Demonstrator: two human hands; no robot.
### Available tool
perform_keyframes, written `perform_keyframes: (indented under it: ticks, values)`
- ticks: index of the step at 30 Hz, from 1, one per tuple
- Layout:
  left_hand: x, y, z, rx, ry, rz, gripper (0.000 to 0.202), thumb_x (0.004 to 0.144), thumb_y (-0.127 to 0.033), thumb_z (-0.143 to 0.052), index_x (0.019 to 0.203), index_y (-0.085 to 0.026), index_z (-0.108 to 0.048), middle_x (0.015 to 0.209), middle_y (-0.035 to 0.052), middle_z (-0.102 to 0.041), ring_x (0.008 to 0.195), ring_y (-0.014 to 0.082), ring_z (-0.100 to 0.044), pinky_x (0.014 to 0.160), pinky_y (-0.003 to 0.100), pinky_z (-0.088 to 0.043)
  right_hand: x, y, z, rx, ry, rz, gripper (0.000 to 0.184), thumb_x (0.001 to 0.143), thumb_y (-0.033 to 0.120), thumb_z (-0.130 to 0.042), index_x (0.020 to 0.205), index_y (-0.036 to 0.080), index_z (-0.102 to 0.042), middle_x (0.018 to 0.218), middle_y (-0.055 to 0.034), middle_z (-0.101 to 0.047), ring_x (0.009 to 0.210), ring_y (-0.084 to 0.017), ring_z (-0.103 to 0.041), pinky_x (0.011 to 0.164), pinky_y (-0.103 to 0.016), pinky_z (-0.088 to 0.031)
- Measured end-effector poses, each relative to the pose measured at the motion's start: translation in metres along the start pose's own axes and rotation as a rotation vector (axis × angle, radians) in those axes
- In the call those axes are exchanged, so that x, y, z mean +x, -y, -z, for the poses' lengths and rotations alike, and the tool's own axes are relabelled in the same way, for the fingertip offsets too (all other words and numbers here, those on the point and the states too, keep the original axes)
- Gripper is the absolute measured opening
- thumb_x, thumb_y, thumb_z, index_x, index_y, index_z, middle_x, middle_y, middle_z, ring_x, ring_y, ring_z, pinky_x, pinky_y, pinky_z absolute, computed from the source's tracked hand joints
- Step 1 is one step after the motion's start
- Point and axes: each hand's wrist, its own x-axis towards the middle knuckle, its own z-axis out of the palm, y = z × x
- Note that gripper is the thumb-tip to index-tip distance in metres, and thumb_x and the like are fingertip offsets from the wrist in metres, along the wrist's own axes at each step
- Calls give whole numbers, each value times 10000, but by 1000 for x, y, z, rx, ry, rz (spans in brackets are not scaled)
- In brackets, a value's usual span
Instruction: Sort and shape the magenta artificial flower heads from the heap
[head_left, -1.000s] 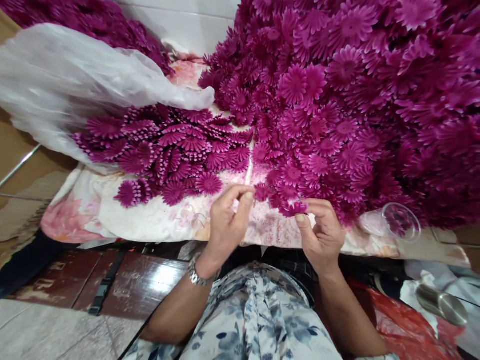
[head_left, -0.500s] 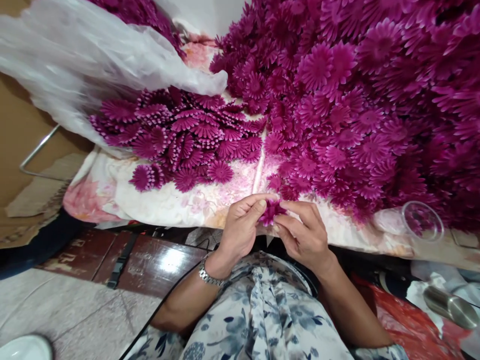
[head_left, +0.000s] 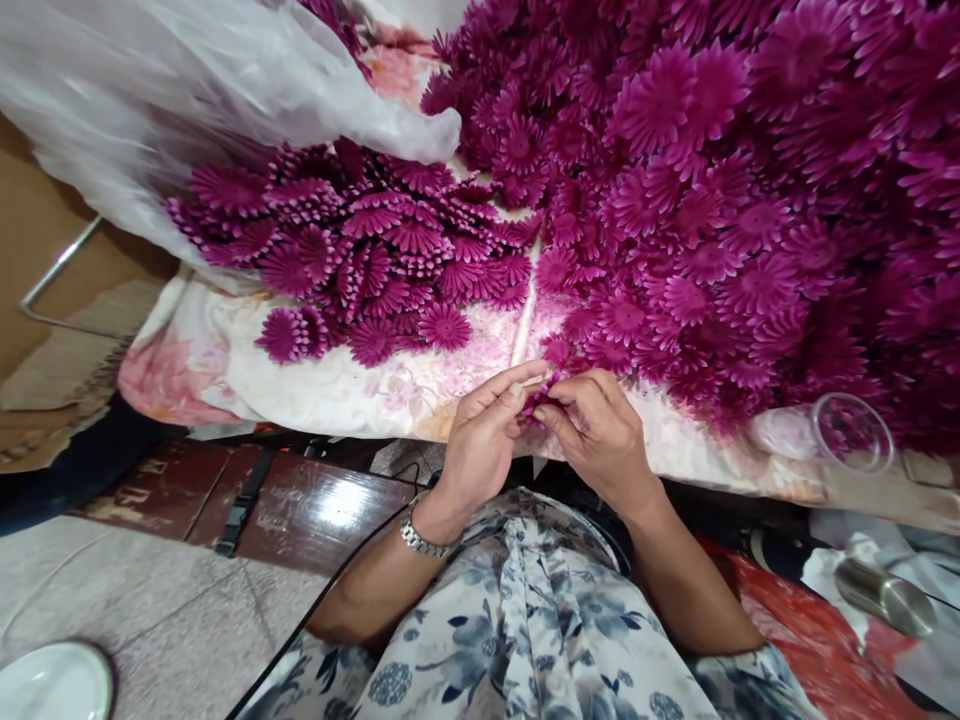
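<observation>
Flower (head_left: 535,404) at dial centre, over near edge of cloth (head_left: 405,400): pinched at nine o'clock by thumb and fingers of left hand (head_left: 481,440), clamped at three o'clock by those of right hand (head_left: 606,435). Flower stacks (head_left: 367,255) at ten o'clock, flower heap (head_left: 712,215) at two, cup (head_left: 853,436) at three.

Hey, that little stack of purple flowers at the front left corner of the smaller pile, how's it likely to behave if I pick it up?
The flower stack may slip or fan apart, since its layers already spread sideways. It's probably light for its size, as the petals look thin. The narrow petal tips would likely bend if pinched.
</observation>
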Motion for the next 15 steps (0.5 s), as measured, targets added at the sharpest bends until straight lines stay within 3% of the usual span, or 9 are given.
perform_keyframes:
  ticks: [5,9,15]
  values:
    - [0,2,0,-22,17,28,337,633,-208,-751,969,-188,-722,968,62,-724,875,152,-642,788,233,-483,-2,0,-2,-10,-9,4,74,871,154,-491,839,195,-543,749,-44,-570,749,-169,-535,688,-309,-478]
    - [-1,6,-2,-19,-27,-9,307,641,-198,-742,948,-199,-730,941,44,-732,865,140,-645,834,237,-474,-3,0,-2,-39,-20,34,100,871,125,-478,864,188,-555,774,-58,-590,771,-172,-545,714,-312,-482]
    - [-2,5,-3,-57,-27,-9,305,647,-216,-740,951,-202,-726,858,24,-732,854,119,-641,793,198,-476,-1,1,0,38,9,7,71,857,143,-529,879,188,-580,790,-45,-602,773,-150,-577,695,-286,-503]
